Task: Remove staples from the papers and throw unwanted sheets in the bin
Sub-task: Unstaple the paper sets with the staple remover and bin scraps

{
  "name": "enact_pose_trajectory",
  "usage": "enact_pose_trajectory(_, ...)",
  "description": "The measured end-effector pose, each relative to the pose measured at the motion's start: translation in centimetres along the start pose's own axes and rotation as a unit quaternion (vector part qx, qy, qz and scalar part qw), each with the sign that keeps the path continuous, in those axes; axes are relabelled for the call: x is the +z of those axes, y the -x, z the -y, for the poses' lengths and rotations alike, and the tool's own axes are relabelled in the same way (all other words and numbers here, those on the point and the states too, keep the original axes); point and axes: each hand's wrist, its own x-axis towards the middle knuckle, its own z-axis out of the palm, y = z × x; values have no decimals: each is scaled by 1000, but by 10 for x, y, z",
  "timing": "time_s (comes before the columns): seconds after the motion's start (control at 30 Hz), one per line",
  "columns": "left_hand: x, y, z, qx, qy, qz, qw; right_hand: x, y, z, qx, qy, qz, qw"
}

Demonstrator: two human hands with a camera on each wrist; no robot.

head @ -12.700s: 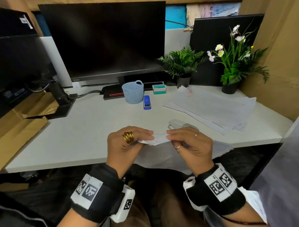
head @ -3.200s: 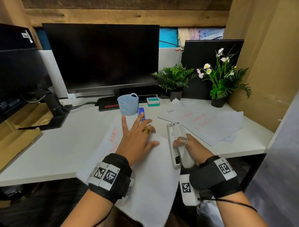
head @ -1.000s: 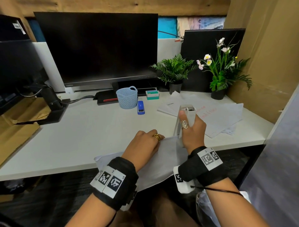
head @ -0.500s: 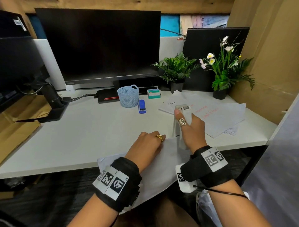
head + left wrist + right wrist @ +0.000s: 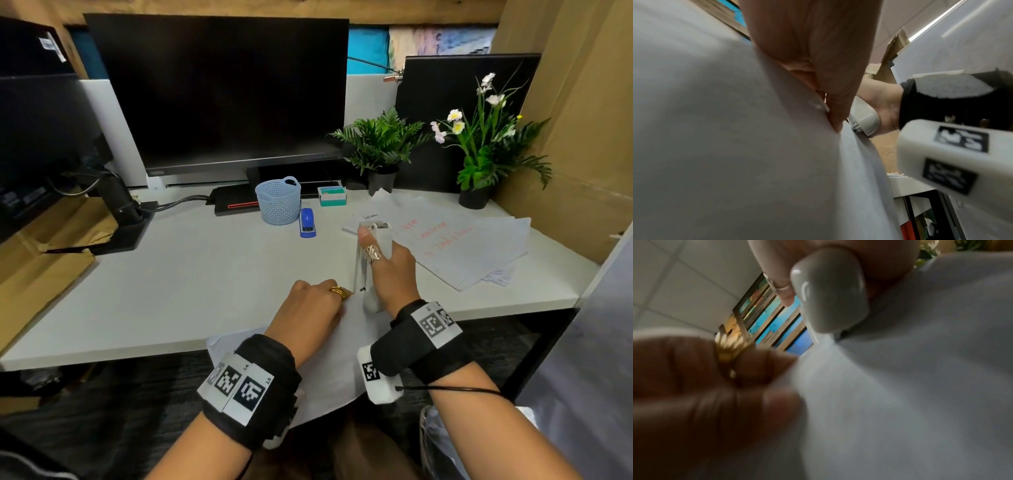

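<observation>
1. a pale blue perforated plastic basket (image 5: 278, 200) with a loop handle stands toward the far edge of the white desk (image 5: 171, 274), in front of the black monitor (image 5: 219, 92); what it holds cannot be seen.
2. a blue stapler (image 5: 307, 222) lies just beside the basket on its right, and a small green-and-white box (image 5: 331, 196) sits behind it.
3. the left hand (image 5: 310, 308) pinches the corner of the white stapled sheets (image 5: 342, 359) at the desk's near edge, fingers curled; the sheets droop over that edge toward the lap.
4. the right hand (image 5: 387, 270) grips a white stapler-shaped tool (image 5: 371, 240) stood almost upright, fingers wrapped round it, its lower end at the pinched corner; whether it touches the paper there is unclear.
5. in the left wrist view the thumb tip (image 5: 835, 125) presses the paper right by the tool's grey end.
6. a spread pile of white papers with red handwriting (image 5: 455, 240) lies toward the desk's right edge.
7. a small potted fern (image 5: 382, 147) and a potted plant with white and pink flowers (image 5: 486, 137) stand along the far edge, on the right.
</observation>
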Motion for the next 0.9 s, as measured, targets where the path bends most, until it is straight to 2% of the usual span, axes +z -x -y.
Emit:
enact_pose_trajectory(0.1,4,3,10,-20,-2,19,1000,-4,-19,4,127,-38,19,991)
enact_pose_trajectory(0.17,5,6,18,-28,7,28,999,-12,-39,1,177,-34,19,983)
enact_pose_trajectory(0.23,6,8,23,-32,23,35,999,-20,-55,-8,226,23,51,973)
enact_pose_trajectory(0.3,8,9,26,-31,29,34,999,-25,-62,-17,241,151,131,950)
enact_pose_trajectory(0.37,9,8,27,-30,34,29,999,-24,-63,-25,189,299,196,914)
enact_pose_trajectory(0.4,10,8,27,-29,36,26,999,-23,-63,-29,160,350,204,900)
enact_pose_trajectory(0.5,12,8,26,-31,46,20,998,-20,-61,-32,103,423,183,882)
enact_pose_trajectory(0.6,14,10,29,-34,64,16,997,-16,-61,-32,107,457,198,860)
enact_pose_trajectory(0.63,14,10,30,-34,67,15,997,-16,-59,-30,95,457,195,862)
enact_pose_trajectory(0.67,14,11,32,-32,69,13,997,-17,-54,-27,67,443,177,876)
enact_pose_trajectory(0.73,15,12,37,-30,73,-1,997,-23,-39,-16,-26,355,153,922)
enact_pose_trajectory(0.77,14,12,38,-29,78,-13,996,-28,-30,-10,-60,300,173,936)
enact_pose_trajectory(0.83,13,13,40,-27,85,-59,994,-39,-11,-7,-74,233,259,934)
enact_pose_trajectory(0.87,13,12,40,-21,87,-95,991,-43,-3,-13,-82,214,279,932)
enact_pose_trajectory(0.9,13,11,40,-11,87,-133,987,-46,2,-23,-95,190,263,941)
